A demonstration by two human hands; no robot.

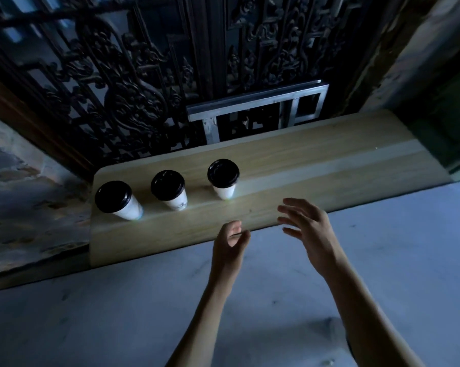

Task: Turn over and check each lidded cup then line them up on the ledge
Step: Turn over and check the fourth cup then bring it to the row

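Empty-handed, fingers loosely spread, left hand (pixel 230 241) and right hand (pixel 307 229) hover at the near edge of the wooden ledge (pixel 316 165). On its left part, 3 black-lidded white cups (pixel 168 189) stand upright, spaced in a row.

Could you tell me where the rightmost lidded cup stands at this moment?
The rightmost cup stands upright on the wooden ledge, right of the middle cup.

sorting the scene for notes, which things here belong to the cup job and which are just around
Job: three lidded cups, left, middle, right; wooden ledge; left hand, right hand, both empty.

Just around: ornate iron grille; metal frame.
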